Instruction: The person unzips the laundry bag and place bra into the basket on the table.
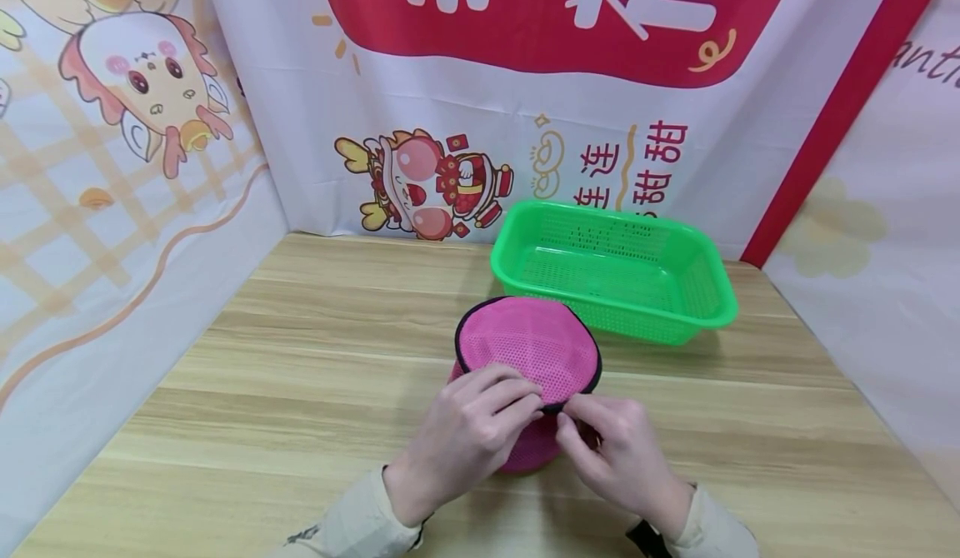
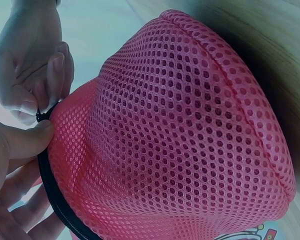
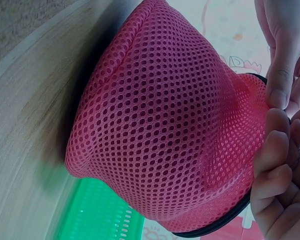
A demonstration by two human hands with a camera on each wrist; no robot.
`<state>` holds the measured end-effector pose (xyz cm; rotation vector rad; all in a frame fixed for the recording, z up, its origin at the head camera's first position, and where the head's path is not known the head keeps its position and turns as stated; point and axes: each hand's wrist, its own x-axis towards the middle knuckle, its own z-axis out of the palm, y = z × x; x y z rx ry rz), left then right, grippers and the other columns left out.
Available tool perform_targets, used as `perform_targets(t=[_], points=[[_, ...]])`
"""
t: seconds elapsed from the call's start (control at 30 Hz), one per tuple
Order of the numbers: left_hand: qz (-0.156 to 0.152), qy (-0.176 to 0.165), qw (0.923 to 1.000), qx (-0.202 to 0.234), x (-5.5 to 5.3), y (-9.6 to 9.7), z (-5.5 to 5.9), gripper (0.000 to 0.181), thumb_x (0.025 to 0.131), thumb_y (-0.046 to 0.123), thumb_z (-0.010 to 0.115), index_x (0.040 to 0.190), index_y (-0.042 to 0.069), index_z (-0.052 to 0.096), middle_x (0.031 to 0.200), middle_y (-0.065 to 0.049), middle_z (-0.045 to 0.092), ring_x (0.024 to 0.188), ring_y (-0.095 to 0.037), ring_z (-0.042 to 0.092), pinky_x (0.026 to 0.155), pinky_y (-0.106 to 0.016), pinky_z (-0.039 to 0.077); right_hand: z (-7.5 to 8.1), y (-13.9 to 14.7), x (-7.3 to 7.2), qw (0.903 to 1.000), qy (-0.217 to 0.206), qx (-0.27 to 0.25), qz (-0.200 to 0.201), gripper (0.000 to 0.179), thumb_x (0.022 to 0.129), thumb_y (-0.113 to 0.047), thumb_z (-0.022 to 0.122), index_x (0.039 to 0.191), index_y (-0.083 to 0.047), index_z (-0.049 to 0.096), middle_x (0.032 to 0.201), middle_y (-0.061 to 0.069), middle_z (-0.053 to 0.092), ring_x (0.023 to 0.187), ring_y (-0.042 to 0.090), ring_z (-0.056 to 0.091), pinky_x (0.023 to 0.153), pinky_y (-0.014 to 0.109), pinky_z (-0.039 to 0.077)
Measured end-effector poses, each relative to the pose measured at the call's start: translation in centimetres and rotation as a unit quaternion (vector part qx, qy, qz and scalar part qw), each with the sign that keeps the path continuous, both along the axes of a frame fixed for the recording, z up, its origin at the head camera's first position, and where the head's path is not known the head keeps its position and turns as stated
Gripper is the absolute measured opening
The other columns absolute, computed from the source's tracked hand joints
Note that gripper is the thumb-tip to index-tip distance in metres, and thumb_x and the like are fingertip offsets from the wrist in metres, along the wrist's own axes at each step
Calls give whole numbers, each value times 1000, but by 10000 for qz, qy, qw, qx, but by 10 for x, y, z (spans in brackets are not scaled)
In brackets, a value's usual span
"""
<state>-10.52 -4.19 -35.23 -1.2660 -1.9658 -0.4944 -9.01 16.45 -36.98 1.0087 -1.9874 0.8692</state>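
Note:
A pink mesh bag [image 1: 528,341] with a round top and a black zipper [image 1: 597,379] round its rim stands on the table. At the near side of the rim, my left hand [image 1: 480,425] pinches the zipper edge between thumb and fingers. Just beside it, my right hand [image 1: 618,450] pinches the same edge with thumb and index finger. The left wrist view shows both hands close together at the zipper [image 2: 57,200], the mesh side [image 2: 165,115] bulging. Whatever small part lies between the right fingertips is hidden.
A green plastic basket [image 1: 615,316] stands behind the bag to the right, with nothing seen inside. The wood-grain table [image 1: 315,375] is bordered by printed cloth [image 1: 292,108] at the back and on both sides.

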Motion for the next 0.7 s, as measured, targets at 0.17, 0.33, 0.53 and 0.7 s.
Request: perform_targets(t=[0.17,0.33,0.53,0.7], points=[[7,64,10000,-9,0,0,0,16,86,2,67,97,8,77,99,-1,70,96,-15,60,89,-23,50,0,1,0,10000,10,-1,-14,24,77,-2,56,67,-22,45,60,-16,37,53,-6,32,44,7,24],[16,72,9999,-69,1,0,1,16,85,1,68,96,9,77,99,-1,70,96,-15,60,90,-23,49,1,2,0,10000,-29,7,-52,25,77,-3,56,66,-22,43,60,-16,36,52,-6,32,44,7,24],[8,55,10000,-73,1,0,1,17,85,0,67,97,8,76,99,-1,70,97,-15,60,90,-23,49,0,2,0,10000,-29,-27,-24,26,75,-1,56,65,-22,42,57,-14,36,52,-6,30,43,7,23],[-6,72,10000,-7,1,-1,1,17,86,0,65,96,8,76,99,-1,69,96,-16,60,89,-24,49,0,2,0,10000,-42,-65,-8,26,74,0,56,65,-21,43,55,-12,37,51,-6,31,43,7,24]])
